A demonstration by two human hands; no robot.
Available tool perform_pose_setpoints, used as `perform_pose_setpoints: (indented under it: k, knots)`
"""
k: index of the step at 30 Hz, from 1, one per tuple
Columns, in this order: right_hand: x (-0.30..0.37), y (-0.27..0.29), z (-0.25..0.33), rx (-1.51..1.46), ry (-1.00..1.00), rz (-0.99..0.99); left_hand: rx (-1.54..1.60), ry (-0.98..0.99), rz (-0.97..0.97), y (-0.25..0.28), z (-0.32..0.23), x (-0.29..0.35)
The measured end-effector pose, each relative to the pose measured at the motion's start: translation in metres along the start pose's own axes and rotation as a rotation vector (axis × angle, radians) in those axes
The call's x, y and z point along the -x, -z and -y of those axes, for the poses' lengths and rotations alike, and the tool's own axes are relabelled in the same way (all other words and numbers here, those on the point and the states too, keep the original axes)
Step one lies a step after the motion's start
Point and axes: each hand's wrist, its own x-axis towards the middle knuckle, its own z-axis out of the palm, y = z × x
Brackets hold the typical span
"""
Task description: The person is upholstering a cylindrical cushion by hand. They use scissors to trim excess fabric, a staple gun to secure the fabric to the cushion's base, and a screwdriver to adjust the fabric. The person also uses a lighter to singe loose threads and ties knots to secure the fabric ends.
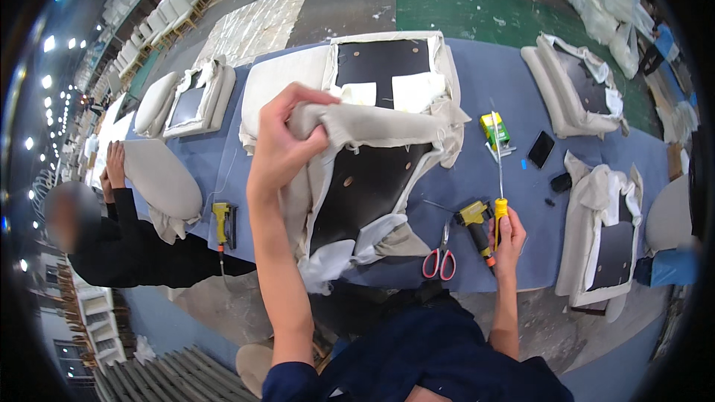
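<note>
My left hand point(283, 138) is closed around the top corner of a beige upholstered chair seat point(387, 125). That edge is lifted off the table, and the black underside board point(365, 186) with small round holes faces me. Loose fabric and white padding point(381, 231) hang along the near edge. In my right hand point(508, 242) is a screwdriver point(501, 210), held by its yellow handle with the long shaft pointing away from me. Just left of that hand lies a yellow-and-black staple gun point(475, 227), and beside it red-handled scissors point(439, 260).
The blue-covered table point(477, 63) carries more upholstered pieces point(599, 238), a green-and-yellow box point(494, 130), a phone point(541, 150) and another staple gun point(223, 225) with a hose. At the left, a person point(134, 231) in black holds a beige cushion point(162, 179).
</note>
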Motion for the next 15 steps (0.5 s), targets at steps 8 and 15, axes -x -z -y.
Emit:
perform_pose_setpoints:
  k: [8, 15]
  knots:
    - [0.022, -0.041, 0.084, 0.522, 0.765, 0.152, 0.122, -0.028, 0.106, -0.011, 0.004, -0.01]
    - [0.02, -0.052, 0.095, 0.598, 0.832, 0.172, 0.211, 0.002, 0.087, -0.005, 0.001, 0.01]
